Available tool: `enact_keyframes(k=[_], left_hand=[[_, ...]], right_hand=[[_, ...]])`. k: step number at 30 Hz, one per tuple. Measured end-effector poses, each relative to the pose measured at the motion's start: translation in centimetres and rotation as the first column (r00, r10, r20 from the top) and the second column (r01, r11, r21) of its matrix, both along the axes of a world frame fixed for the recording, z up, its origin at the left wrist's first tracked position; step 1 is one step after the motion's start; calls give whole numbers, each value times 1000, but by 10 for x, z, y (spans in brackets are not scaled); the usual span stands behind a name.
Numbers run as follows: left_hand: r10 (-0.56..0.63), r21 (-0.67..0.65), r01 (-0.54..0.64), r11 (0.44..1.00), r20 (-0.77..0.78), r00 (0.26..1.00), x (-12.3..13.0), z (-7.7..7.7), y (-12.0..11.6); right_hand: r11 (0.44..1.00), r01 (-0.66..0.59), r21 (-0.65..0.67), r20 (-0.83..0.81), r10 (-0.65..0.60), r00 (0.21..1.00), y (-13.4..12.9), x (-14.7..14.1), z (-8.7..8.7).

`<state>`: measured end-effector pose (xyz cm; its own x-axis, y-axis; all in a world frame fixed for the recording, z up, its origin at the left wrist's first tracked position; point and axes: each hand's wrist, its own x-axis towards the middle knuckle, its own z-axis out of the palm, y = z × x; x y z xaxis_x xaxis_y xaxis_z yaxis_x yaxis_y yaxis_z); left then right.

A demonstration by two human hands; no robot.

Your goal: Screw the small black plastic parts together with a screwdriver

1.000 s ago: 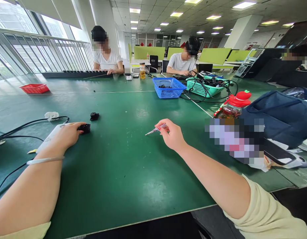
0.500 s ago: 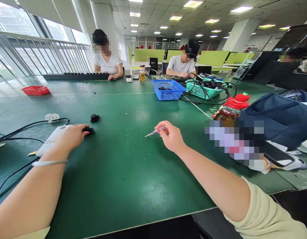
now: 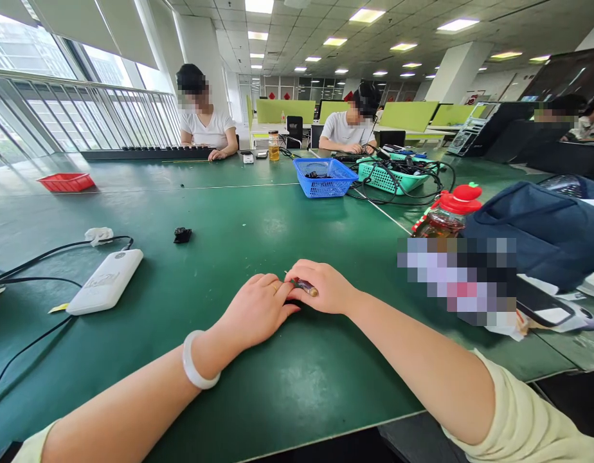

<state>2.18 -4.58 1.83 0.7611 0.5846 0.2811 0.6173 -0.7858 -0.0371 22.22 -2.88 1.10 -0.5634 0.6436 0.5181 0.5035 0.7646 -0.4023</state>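
In the middle of the green table (image 3: 239, 231) my two hands meet, fingers touching. My right hand (image 3: 326, 286) is closed around a small screwdriver (image 3: 306, 287) with a see-through handle; its butt end points toward me and its tip is hidden by the fingers. Curled and closed beside it is my left hand (image 3: 258, 308), palm down, wearing a pale bangle and a ring. The small black part it picked up is hidden under its fingers. A similar black piece (image 3: 182, 235) lies farther off to the left.
A white power bank (image 3: 105, 281) with black cables lies left. Ahead stand a red tray (image 3: 66, 182), a blue basket (image 3: 324, 178) and a green basket of cables (image 3: 393, 177). A red-lidded bottle (image 3: 444, 212) and navy bag (image 3: 538, 231) stand right. Two people sit opposite.
My left hand has moved from beside the power bank to the middle, and the black part it grasped has left that spot. My right hand has come slightly nearer, turning the screwdriver.
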Motion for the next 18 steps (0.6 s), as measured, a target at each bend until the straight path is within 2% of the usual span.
enact_keyframes(k=[4,7,9,13,18], left_hand=[[82,-25,-81,996,5,997,-2,-5,11],[75,-81,-70,994,51,996,-6,-7,21],[50,-115,-40,993,83,995,-9,-9,26],[37,-195,-1,981,179,983,-13,-14,31],[70,-303,9,953,249,966,-16,-18,35]], right_hand=[[998,60,25,-120,-57,991,3,4,4],[984,129,126,-197,-103,975,-4,3,13],[964,134,230,-199,-89,976,-15,0,20],[908,-2,418,-108,52,993,-38,-11,30],[864,-136,485,-12,162,987,-45,-25,21]])
